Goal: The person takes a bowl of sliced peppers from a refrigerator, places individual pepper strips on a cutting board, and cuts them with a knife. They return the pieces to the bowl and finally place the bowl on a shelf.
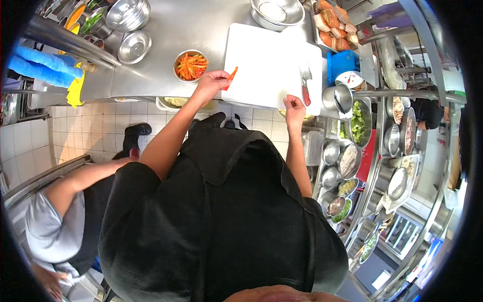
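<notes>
My left hand (212,86) is at the left edge of the white cutting board (261,65), closed on red pepper strips (233,73). Just left of it stands a metal bowl of orange and red pepper strips (191,66). My right hand (295,108) hovers by the board's front edge with its fingers curled together; whether anything is in them I cannot make out. Close to that hand, a knife (306,86) with a red handle lies on the right part of the board, its blade pointing away from me.
Metal bowls (135,47) stand at the back left, and a colander (277,11) behind the board. To the right are a tray of browned meat chunks (336,25), a blue scale (344,65) and racks of food bowls (356,123). Another person (65,211) is at my left.
</notes>
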The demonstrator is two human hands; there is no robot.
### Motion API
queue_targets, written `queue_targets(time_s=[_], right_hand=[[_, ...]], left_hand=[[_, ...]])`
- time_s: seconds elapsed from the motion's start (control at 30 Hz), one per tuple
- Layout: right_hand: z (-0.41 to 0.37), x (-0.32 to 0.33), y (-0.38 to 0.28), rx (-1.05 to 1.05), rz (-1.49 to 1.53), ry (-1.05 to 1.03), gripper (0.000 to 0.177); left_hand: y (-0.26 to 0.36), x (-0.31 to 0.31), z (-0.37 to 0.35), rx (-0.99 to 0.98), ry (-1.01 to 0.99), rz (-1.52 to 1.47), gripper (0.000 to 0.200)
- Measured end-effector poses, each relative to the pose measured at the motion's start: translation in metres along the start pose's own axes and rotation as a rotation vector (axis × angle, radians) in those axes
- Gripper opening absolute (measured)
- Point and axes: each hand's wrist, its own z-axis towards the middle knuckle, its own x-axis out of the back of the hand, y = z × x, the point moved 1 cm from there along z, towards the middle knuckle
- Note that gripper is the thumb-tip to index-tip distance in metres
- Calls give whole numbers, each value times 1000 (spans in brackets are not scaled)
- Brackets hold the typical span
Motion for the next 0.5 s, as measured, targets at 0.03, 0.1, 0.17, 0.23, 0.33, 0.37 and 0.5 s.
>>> queue_targets(time_s=[0.03,0.1,0.17,0.23,0.33,0.37,0.5], right_hand=[[1,4,-2,3,-21,5,20],[8,1,5,3,79,-54,20],[17,-6,12,33,130,-115,18],[20,-8,2,58,24,-110,18],[32,0,5,251,-136,14,21],[35,8,7,299,-285,51,23],[58,42,21,325,-661,107,34]], left_hand=[[-6,-4,8,-41,-21,48,8],[-12,-15,20,-166,-19,257,7],[-11,-33,26,-339,35,572,7],[-11,-47,32,-468,45,681,7],[-35,-47,49,-660,33,887,9],[-51,-43,54,-719,22,965,9],[-62,-44,47,-756,58,966,11]])
